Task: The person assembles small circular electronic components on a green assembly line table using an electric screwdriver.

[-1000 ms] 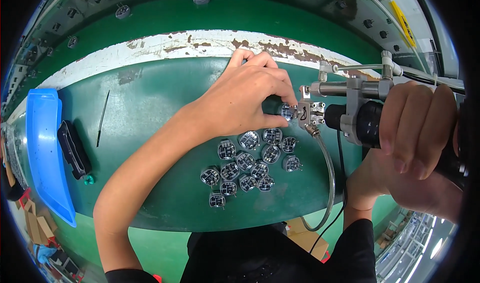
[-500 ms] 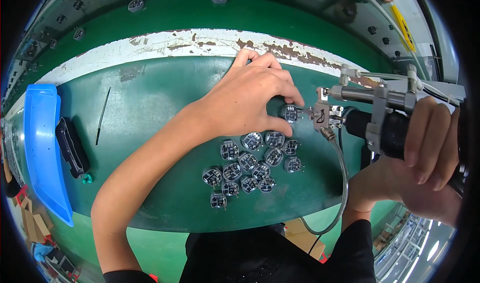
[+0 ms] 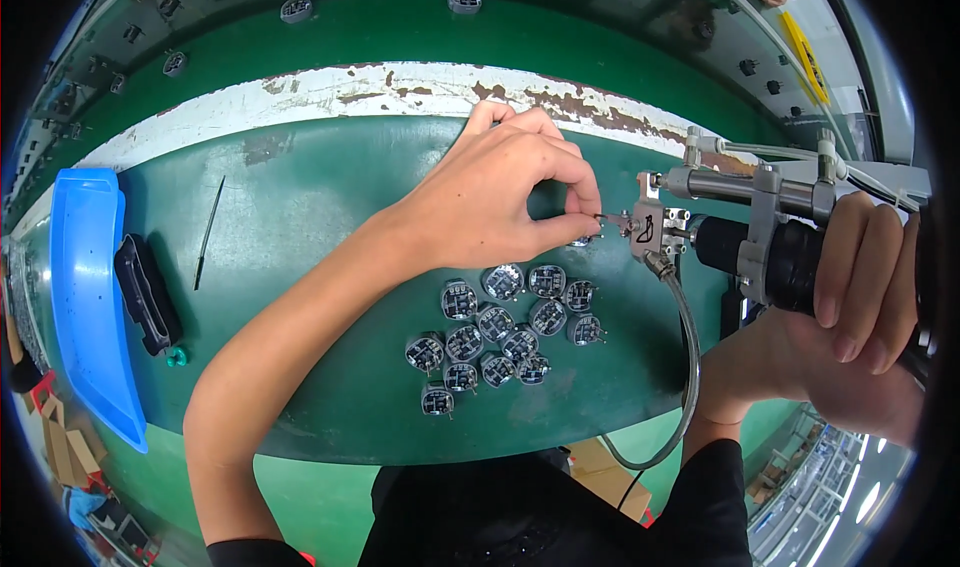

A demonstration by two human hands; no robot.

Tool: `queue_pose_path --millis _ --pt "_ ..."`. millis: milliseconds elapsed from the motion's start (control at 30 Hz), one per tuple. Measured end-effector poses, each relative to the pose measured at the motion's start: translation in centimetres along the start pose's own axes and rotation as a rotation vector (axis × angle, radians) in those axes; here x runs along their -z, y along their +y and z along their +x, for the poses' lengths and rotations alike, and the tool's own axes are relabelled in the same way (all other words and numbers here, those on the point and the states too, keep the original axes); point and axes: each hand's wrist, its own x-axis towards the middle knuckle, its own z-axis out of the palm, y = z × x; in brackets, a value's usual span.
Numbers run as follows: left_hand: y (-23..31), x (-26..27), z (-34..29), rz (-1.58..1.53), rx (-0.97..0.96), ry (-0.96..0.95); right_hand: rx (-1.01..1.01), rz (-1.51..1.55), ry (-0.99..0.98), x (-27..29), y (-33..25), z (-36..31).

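The right hand [image 3: 850, 267] is clasping the tool [image 3: 766, 237], the left hand [image 3: 500, 192] pinching nearly closed—hold unclear—just beside that tool.

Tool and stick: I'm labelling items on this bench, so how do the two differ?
Pose: the tool is gripped in the right hand; the stick lies loose on the table.
Size: the tool is bulky, the stick very thin.
Look: the tool joins black and silvery metal parts, with a hose attached; the stick is plain and dark, without a hose.
Shared: both are long and partly dark.
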Motion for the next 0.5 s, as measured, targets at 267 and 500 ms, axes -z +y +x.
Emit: queue_pose_path --millis 267,500 --pt "-0.2 -0.2 -0.1 -0.013 -0.022 0.035 0.006 0.004 0.003 0.7 -0.4 -0.4" --pt "-0.5 -0.3 -0.3 0.026 -0.069 0.058 0.009 0.010 0.006 -0.3 0.2 -0.4"
